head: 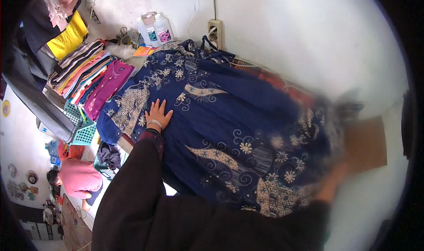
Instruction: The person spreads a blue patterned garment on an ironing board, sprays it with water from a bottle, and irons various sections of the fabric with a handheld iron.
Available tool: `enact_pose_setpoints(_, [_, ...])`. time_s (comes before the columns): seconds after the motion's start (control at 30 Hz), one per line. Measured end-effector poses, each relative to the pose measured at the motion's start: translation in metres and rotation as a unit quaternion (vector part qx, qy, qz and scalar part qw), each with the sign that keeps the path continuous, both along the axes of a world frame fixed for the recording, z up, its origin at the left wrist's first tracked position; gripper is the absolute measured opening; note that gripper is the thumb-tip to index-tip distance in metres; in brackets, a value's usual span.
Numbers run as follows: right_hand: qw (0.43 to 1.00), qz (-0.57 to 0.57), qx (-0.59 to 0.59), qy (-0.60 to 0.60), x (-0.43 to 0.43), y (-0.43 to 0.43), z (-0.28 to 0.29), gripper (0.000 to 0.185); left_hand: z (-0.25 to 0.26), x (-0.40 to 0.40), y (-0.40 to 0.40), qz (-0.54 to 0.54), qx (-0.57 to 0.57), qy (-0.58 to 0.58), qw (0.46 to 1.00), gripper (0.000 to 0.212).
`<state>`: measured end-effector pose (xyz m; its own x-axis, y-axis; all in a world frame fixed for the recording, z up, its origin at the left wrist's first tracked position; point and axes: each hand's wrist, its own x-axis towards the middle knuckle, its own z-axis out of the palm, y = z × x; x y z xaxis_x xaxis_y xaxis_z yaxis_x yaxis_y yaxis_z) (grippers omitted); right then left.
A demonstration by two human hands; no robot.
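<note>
A navy batik-patterned garment (pixel 212 118) with cream flowers and scrolls lies spread out before me, its sleeve and shoulder end at the left. My left hand (pixel 159 115) rests flat on the upper part of the garment, fingers spread, with bangles at the wrist. Towards the right, my right hand (pixel 333 181) is blurred at the garment's far end, beside a brown rectangular piece (pixel 366 145); whether its fingers grip the cloth cannot be told.
Folded clothes (pixel 96 75) are stacked at the left by a turquoise plastic basket (pixel 84 134). Plastic bottles (pixel 162 29) and a power strip (pixel 214 34) stand along the wall. Another person (pixel 79 178) in pink sits low at the left.
</note>
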<state>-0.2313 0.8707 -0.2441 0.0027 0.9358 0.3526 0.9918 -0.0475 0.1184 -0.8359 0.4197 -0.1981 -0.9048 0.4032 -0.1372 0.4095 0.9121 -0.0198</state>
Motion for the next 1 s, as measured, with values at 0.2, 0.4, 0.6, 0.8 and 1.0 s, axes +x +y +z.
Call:
enact_pose_setpoints(0.2, [0.964, -0.093, -0.116, 0.221, 0.043, 0.033, -0.019, 0.036, -0.008, 0.001, -0.011, 0.009, -0.001, 0.012, 1.0, 0.064])
enact_pose_setpoints(0.4, [0.989, 0.011, -0.125, 0.081, 0.079, 0.051, -0.032, 0.045, -0.007, -0.002, -0.001, 0.005, 0.005, 0.044, 0.999, 0.064])
enact_pose_setpoints(0.6, [0.998, -0.057, -0.027, -0.004, -0.017, -0.008, 0.056, 0.041, -0.002, 0.002, -0.008, 0.016, -0.012, 0.037, 0.999, 0.064])
enact_pose_setpoints(0.8, [0.901, 0.38, 0.009, 0.211, -0.071, -0.211, 0.065, 0.037, -0.013, -0.01, -0.047, -0.026, 0.144, 0.036, 0.989, 0.061])
enact_pose_setpoints(1.0, [0.984, 0.157, 0.012, 0.08, 0.132, -0.305, -0.015, 0.035, -0.016, -0.007, -0.149, -0.007, 0.033, 0.077, 0.996, 0.061])
